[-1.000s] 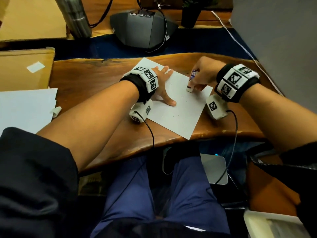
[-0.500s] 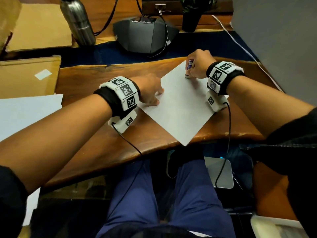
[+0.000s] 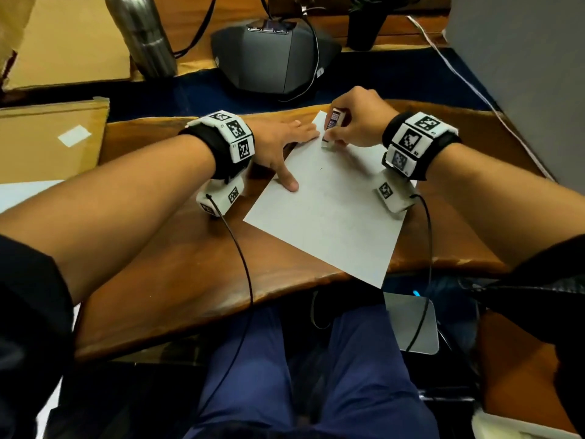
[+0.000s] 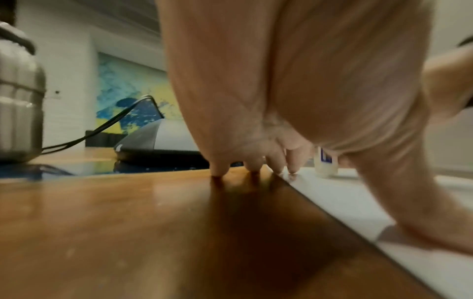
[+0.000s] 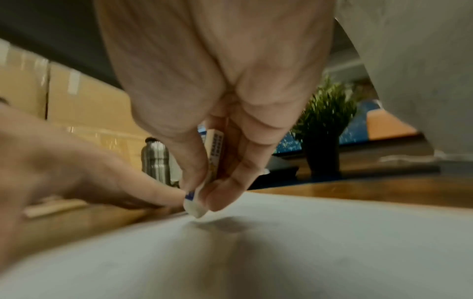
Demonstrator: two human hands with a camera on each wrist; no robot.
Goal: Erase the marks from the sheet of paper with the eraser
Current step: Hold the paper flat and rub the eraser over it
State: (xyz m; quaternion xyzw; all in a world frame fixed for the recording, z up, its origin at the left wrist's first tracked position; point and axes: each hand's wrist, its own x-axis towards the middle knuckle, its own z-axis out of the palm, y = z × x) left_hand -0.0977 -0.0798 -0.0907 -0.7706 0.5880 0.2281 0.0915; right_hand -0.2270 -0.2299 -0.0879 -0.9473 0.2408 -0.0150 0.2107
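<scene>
A white sheet of paper [image 3: 332,210] lies at an angle on the wooden desk [image 3: 177,264]. My right hand [image 3: 351,122] pinches a white eraser [image 3: 332,128] in a printed sleeve between thumb and fingers, its tip down on the sheet near the far corner. In the right wrist view the eraser [image 5: 202,194] tip touches the paper [image 5: 281,252]. My left hand [image 3: 285,147] lies flat with spread fingers; some fingertips [image 4: 291,168] and the thumb press the sheet's left edge, the others the wood. A faint small mark [image 3: 321,168] shows mid-sheet.
A dark conference phone [image 3: 272,55] with cables sits behind the desk, a steel bottle [image 3: 142,36] to its left and a potted plant [image 3: 364,23] to its right. Cardboard boxes [image 3: 47,141] lie left. The sheet's near corner overhangs the desk's front edge.
My left hand slid off to the left, then returned up along the sheet's left edge. My right hand carried the eraser from mid-sheet to the far corner.
</scene>
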